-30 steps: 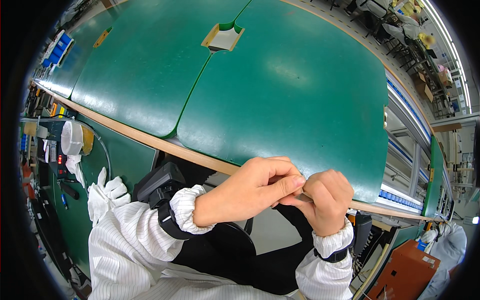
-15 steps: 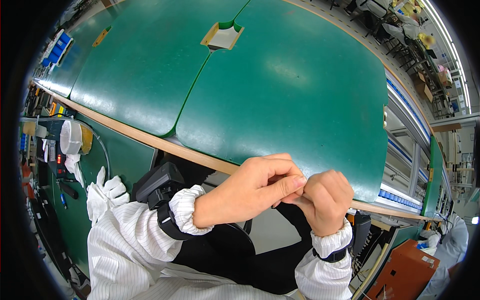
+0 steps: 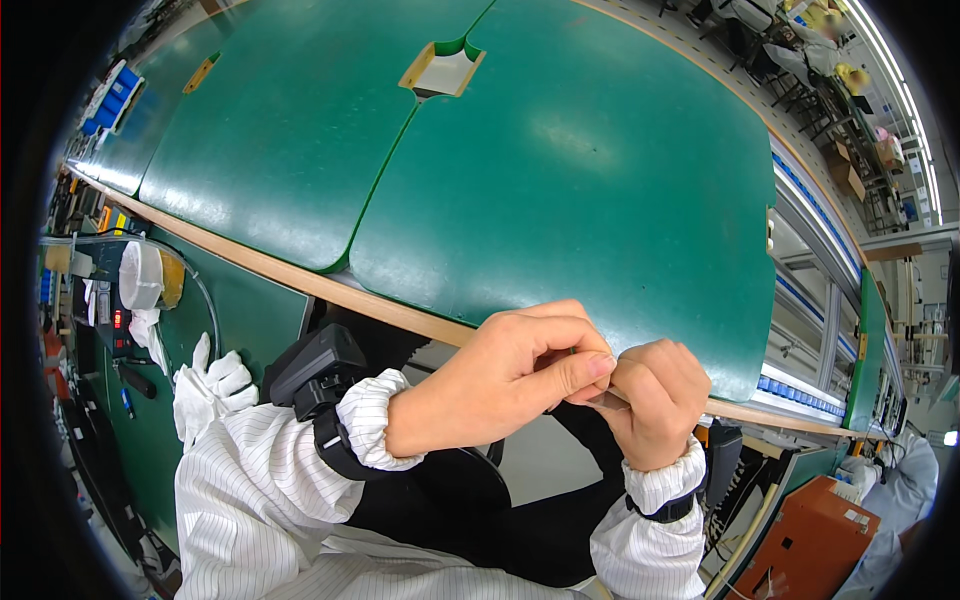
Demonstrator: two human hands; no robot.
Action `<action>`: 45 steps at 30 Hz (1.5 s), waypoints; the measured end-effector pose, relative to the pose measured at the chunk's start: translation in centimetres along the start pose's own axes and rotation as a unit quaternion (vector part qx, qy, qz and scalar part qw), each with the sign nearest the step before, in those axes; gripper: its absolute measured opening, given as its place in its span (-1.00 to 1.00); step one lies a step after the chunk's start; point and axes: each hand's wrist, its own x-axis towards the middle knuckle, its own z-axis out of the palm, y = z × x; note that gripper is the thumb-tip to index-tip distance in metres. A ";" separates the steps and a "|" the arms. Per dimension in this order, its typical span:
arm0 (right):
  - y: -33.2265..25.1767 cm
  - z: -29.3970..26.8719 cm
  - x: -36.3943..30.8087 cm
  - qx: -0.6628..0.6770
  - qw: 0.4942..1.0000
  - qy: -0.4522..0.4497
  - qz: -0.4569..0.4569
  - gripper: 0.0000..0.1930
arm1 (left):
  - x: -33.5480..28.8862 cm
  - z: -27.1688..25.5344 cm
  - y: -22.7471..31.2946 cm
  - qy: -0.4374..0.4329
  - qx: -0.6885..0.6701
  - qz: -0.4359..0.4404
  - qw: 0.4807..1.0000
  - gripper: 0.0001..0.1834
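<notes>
My left hand point(image 3: 520, 370) and my right hand point(image 3: 660, 400) meet just above the near wooden edge of the green board point(image 3: 600, 200). Both are closed, with thumbs and fingertips pinched together and touching. A sliver of something thin and perhaps see-through point(image 3: 612, 401) shows between the fingertips, too small to name. The fingers hide the rest of it. Striped white sleeves and black wrist straps cover both my forearms.
White gloves point(image 3: 212, 388) lie on a dark green bench to my left, near a white roll point(image 3: 142, 275) and a device with a red display point(image 3: 121, 318). Metal rails point(image 3: 800, 290) stand right of the board. An orange-brown box point(image 3: 810, 540) sits lower right.
My hands have shifted very slightly, and the fingertips have drawn a little apart. More of the thin piece shows between them now. Things around are in the same places.
</notes>
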 end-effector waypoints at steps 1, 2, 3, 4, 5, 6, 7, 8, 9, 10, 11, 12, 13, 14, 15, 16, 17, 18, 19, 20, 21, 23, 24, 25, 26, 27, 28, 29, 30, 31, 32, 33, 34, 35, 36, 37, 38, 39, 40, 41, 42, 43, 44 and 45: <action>0.0 0.1 0.0 0.002 1.000 0.015 -0.001 -0.69 | 0.0 0.0 0.0 0.000 0.001 0.000 1.000 -0.78; 0.0 0.1 0.2 0.001 1.000 0.015 -0.001 -0.69 | 0.0 0.0 0.1 -0.001 0.000 -0.001 1.000 -0.78; -0.2 0.0 0.4 0.017 1.000 0.019 0.018 -0.67 | 0.1 0.0 0.1 0.002 0.023 0.000 1.000 -0.78; -0.2 -0.1 0.6 0.033 0.999 0.023 0.036 -0.64 | 0.2 0.0 0.2 0.005 0.045 0.000 0.999 -0.79; -0.2 -0.1 0.5 0.034 0.998 0.023 0.036 -0.64 | 0.1 0.0 0.1 0.006 0.046 -0.001 0.999 -0.79; -0.1 -0.1 0.4 0.028 0.999 0.016 0.029 -0.64 | 0.1 -0.1 0.1 0.007 0.061 0.011 0.998 -0.79; 0.0 -0.1 0.4 0.021 1.000 0.008 0.021 -0.64 | 0.2 -0.1 0.0 0.007 0.075 0.022 0.997 -0.79; 0.0 -0.2 0.3 0.021 1.000 0.008 0.022 -0.64 | 0.1 -0.1 0.0 0.007 0.075 0.022 0.997 -0.79; 0.0 -0.3 0.2 0.012 1.000 0.000 0.012 -0.67 | 0.1 0.0 -0.1 0.004 0.056 0.025 0.998 -0.79; 0.0 -0.4 0.2 0.003 1.000 -0.009 0.002 -0.70 | 0.1 0.0 -0.1 0.001 0.037 0.028 0.999 -0.79; -0.1 -0.3 0.3 0.003 1.000 -0.010 0.002 -0.70 | 0.1 -0.1 -0.1 0.002 0.036 0.027 0.999 -0.79; -0.2 -0.1 0.4 0.015 1.000 0.004 0.015 -0.69 | 0.0 -0.1 -0.1 0.005 0.046 0.026 0.999 -0.80; -0.2 0.0 0.5 0.026 0.999 0.018 0.027 -0.68 | -0.1 -0.2 0.0 0.009 0.055 0.025 0.998 -0.80; -0.2 0.1 0.5 0.027 0.999 0.018 0.028 -0.68 | -0.1 -0.2 0.0 0.009 0.056 0.024 0.998 -0.80; -0.2 0.1 0.5 0.041 0.998 0.013 0.041 -0.66 | -0.1 -0.2 0.1 0.009 0.086 0.033 0.996 -0.81; -0.2 0.2 0.4 0.056 0.997 0.009 0.055 -0.64 | -0.1 -0.3 0.1 0.008 0.116 0.041 0.992 -0.82; -0.2 0.1 0.3 0.056 0.997 0.008 0.056 -0.64 | -0.1 -0.3 0.2 0.008 0.116 0.041 0.992 -0.82; -0.1 0.0 0.2 0.083 0.993 -0.009 0.078 -0.62 | 0.0 -0.4 0.2 0.003 0.129 0.044 0.991 -0.82; -0.1 -0.1 0.1 0.110 0.989 -0.026 0.100 -0.60 | 0.1 -0.4 0.3 -0.004 0.143 0.047 0.989 -0.82; -0.1 -0.1 0.1 0.112 0.988 -0.026 0.101 -0.60 | 0.1 -0.5 0.3 -0.003 0.143 0.044 0.989 -0.82; -0.1 -0.2 0.1 0.132 0.983 -0.041 0.120 -0.60 | 0.2 -0.5 0.5 -0.011 0.138 0.034 0.990 -0.81; -0.3 -0.3 0.2 0.155 0.977 -0.055 0.139 -0.59 | 0.2 -0.6 0.4 -0.019 0.135 0.021 0.990 -0.80; -0.4 -0.3 0.4 0.159 0.973 -0.063 0.153 -0.59 | 0.1 -0.7 0.4 -0.016 0.138 0.022 0.990 -0.80; -0.4 -0.3 0.5 0.164 0.970 -0.071 0.167 -0.59 | 0.1 -0.8 0.3 -0.014 0.142 0.023 0.989 -0.79; -0.4 -0.3 0.5 0.163 0.969 -0.071 0.169 -0.59 | 0.2 -0.8 0.2 -0.016 0.141 0.022 0.990 -0.79; -0.3 -0.4 0.5 0.157 0.970 -0.079 0.167 -0.59 | 0.2 -0.8 0.2 -0.018 0.140 0.022 0.990 -0.79; -0.3 -0.4 0.4 0.151 0.971 -0.086 0.164 -0.59 | 0.2 -0.8 0.2 -0.019 0.140 0.022 0.990 -0.79; -0.3 -0.5 0.4 0.151 0.971 -0.086 0.165 -0.59 | 0.3 -0.8 0.2 -0.020 0.140 0.021 0.990 -0.79; -0.2 -0.5 0.3 0.149 0.970 -0.092 0.168 -0.59 | 0.3 -0.8 0.3 -0.021 0.138 0.016 0.990 -0.78; -0.2 -0.5 0.2 0.148 0.969 -0.098 0.170 -0.59 | 0.3 -0.8 0.4 -0.021 0.136 0.010 0.990 -0.78; -0.3 -0.5 0.3 0.149 0.969 -0.098 0.171 -0.59 | 0.3 -0.7 0.3 -0.021 0.136 0.009 0.990 -0.78; -0.3 -0.5 0.3 0.162 0.964 -0.099 0.187 -0.59 | 0.3 -0.7 0.3 -0.020 0.135 0.008 0.991 -0.78; -0.4 -0.4 0.3 0.175 0.958 -0.099 0.202 -0.59 | 0.3 -0.7 0.2 -0.019 0.134 0.006 0.991 -0.78; -0.4 -0.4 0.3 0.175 0.958 -0.099 0.203 -0.59 | 0.3 -0.7 0.2 -0.019 0.133 0.006 0.991 -0.78; -0.4 -0.3 0.2 0.180 0.958 -0.101 0.201 -0.60 | 0.3 -0.7 0.3 -0.019 0.136 0.007 0.990 -0.78; -0.3 -0.3 0.2 0.184 0.957 -0.102 0.200 -0.60 | 0.2 -0.8 0.3 -0.020 0.139 0.008 0.990 -0.78; -0.3 -0.4 0.2 0.185 0.957 -0.102 0.200 -0.60 | 0.2 -0.7 0.3 -0.020 0.139 0.008 0.990 -0.78; -0.4 -0.5 0.3 0.186 0.954 -0.117 0.205 -0.60 | 0.2 -0.8 0.4 -0.019 0.142 0.007 0.990 -0.78; -0.4 -0.6 0.4 0.187 0.951 -0.132 0.209 -0.60 | 0.2 -0.8 0.4 -0.019 0.145 0.006 0.989 -0.79; -0.4 -0.8 0.5 0.186 0.951 -0.132 0.209 -0.60 | 0.2 -0.7 0.4 -0.020 0.145 0.006 0.989 -0.79; -0.5 -1.0 0.6 0.188 0.949 -0.140 0.209 -0.61 | 0.3 -0.7 0.5 -0.023 0.147 0.006 0.989 -0.79; -0.5 -1.1 0.6 0.189 0.948 -0.148 0.209 -0.61 | 0.3 -0.7 0.5 -0.025 0.150 0.007 0.988 -0.79; -0.5 -1.1 0.7 0.190 0.948 -0.148 0.209 -0.61 | 0.3 -0.7 0.4 -0.024 0.151 0.005 0.988 -0.79; -0.4 -1.0 0.7 0.192 0.946 -0.156 0.210 -0.62 | 0.3 -0.8 0.4 -0.025 0.153 0.005 0.988 -0.79</action>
